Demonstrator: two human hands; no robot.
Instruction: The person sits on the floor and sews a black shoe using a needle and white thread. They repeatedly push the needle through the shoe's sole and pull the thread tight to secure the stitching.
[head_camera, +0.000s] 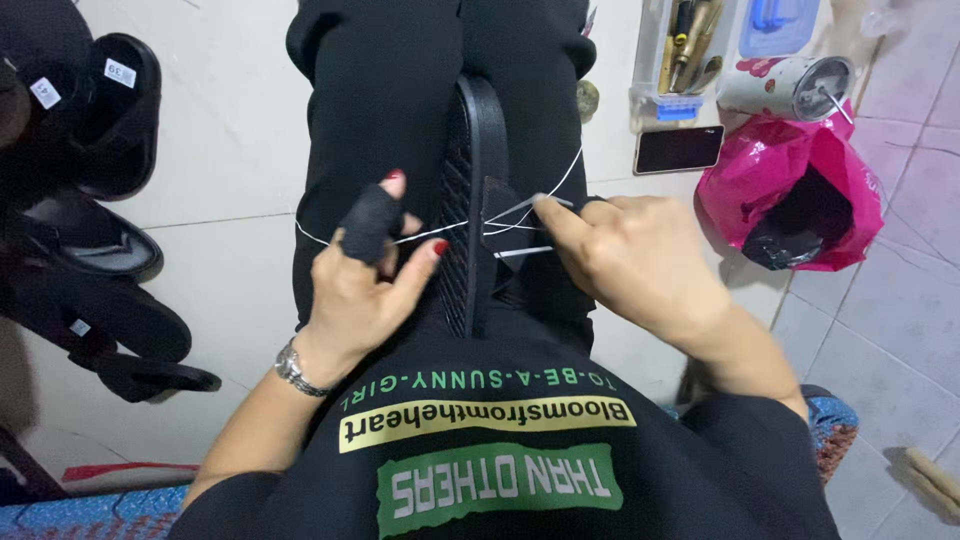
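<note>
Sandal sole (468, 200), one, black, stands on edge between both hands, long axis running away from the person. Right hand (625, 255) pinches one needle (520, 207); left hand (365, 275), half curled, tensions one white thread (430, 234) over its wrapped finger.

One head-worn camera looks steeply down, close over the person's lap, with the tiled floor (230, 130) on both sides.

Matt black ribbed rubber sandal sole (468, 200); thin white thread (430, 234); glossy pink plastic bag (790, 190); shiny metal wristwatch (297, 369); smooth floor tiles (230, 130)
</note>
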